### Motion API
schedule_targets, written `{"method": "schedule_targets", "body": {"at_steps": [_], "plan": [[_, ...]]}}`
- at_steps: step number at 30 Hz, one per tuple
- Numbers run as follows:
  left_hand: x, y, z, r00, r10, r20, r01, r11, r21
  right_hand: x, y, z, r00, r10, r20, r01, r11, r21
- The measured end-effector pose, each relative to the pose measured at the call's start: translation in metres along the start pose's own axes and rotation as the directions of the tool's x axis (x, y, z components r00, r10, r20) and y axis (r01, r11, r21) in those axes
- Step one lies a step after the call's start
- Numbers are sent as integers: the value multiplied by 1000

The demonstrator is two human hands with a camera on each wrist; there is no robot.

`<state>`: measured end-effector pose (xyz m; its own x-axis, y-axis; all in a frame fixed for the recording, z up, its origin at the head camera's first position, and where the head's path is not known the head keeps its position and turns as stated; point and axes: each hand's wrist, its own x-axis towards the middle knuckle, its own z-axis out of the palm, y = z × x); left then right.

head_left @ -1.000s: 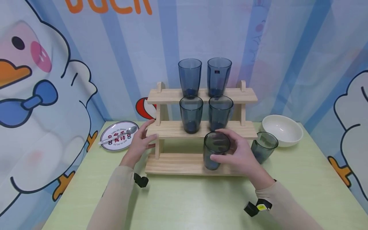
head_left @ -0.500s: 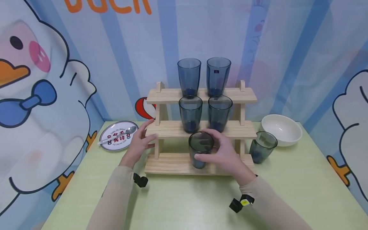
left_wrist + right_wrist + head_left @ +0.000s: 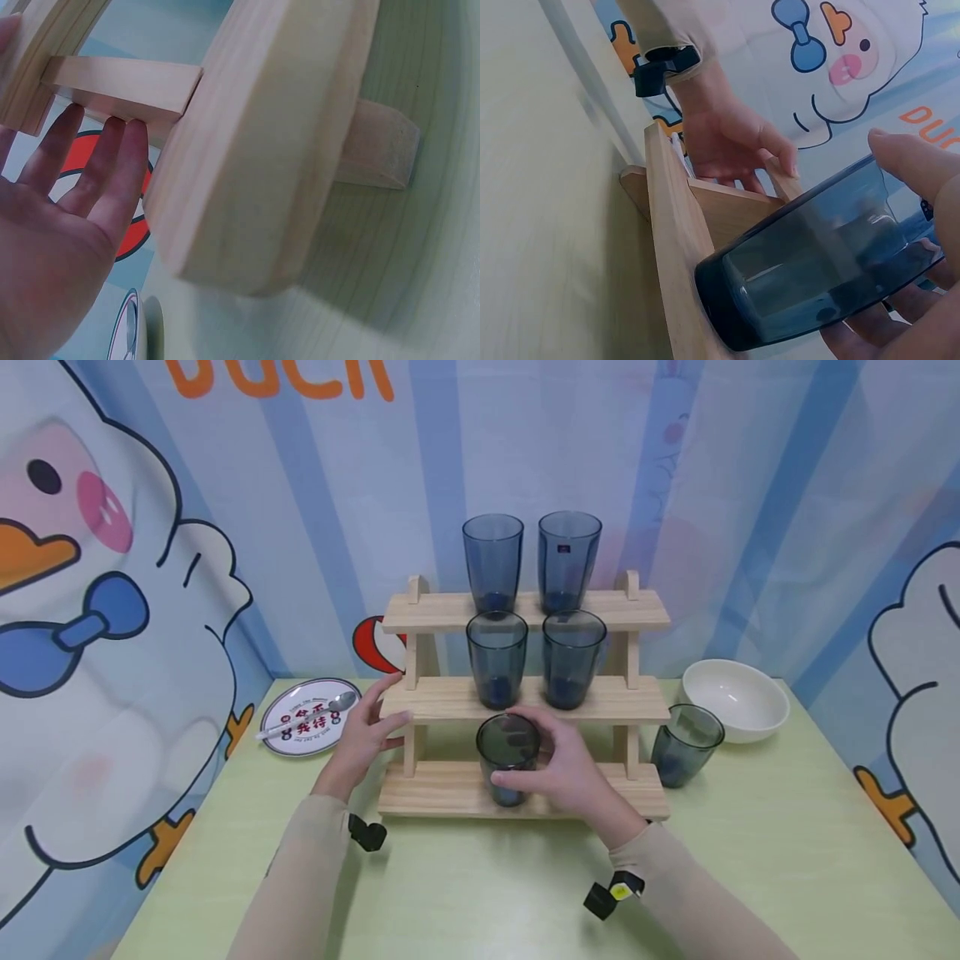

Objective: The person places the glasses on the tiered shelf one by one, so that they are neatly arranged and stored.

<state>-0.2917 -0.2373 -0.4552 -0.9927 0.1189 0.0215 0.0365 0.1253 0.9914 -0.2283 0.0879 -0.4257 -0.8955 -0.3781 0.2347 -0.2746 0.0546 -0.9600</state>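
My right hand (image 3: pixel 562 768) grips a dark blue-grey glass tumbler (image 3: pixel 491 772), thumb in front and fingers round the far side. The glass is upright, its base at the bottom tier of a three-tier wooden display shelf (image 3: pixel 435 789); the right wrist view shows that base (image 3: pixel 735 307) right at the board. At the shelf's left end, my left hand (image 3: pixel 358 743) holds the middle tier's edge, and in the left wrist view its fingers (image 3: pixel 112 157) lie against the upright post (image 3: pixel 127 82). Two matching glasses (image 3: pixel 497 664) stand on the middle tier and two more (image 3: pixel 493 560) on top.
Another tumbler (image 3: pixel 684 747) leans beside the shelf's right end, in front of a white bowl (image 3: pixel 735 697). To the left, a printed plate (image 3: pixel 300 743) carries a spoon (image 3: pixel 341 701). A cartoon-print curtain (image 3: pixel 330 527) hangs behind the green table (image 3: pixel 480 885).
My right hand has carried the tumbler leftward along the bottom tier, from right of centre to below the left middle-tier glass. The left hand has stayed on the shelf.
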Motion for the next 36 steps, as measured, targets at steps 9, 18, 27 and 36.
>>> {"method": "schedule_targets", "body": {"at_steps": [9, 18, 27, 36], "plan": [[0, 1, 1, 1000, 2, -1, -2, 1000, -1, 0, 4, 7, 1000, 16, -4, -16, 1000, -20], [0, 1, 1, 1000, 5, -6, -5, 1000, -5, -1, 7, 12, 1000, -13, -28, 11, 998, -67], [0, 0, 0, 1000, -1, -7, 1, 1000, -1, -3, 5, 15, 999, -19, -32, 15, 994, -110], [0, -1, 0, 1000, 0, -7, 0, 1000, -5, -8, 3, 12, 998, -48, -30, 41, 983, -181]]}}
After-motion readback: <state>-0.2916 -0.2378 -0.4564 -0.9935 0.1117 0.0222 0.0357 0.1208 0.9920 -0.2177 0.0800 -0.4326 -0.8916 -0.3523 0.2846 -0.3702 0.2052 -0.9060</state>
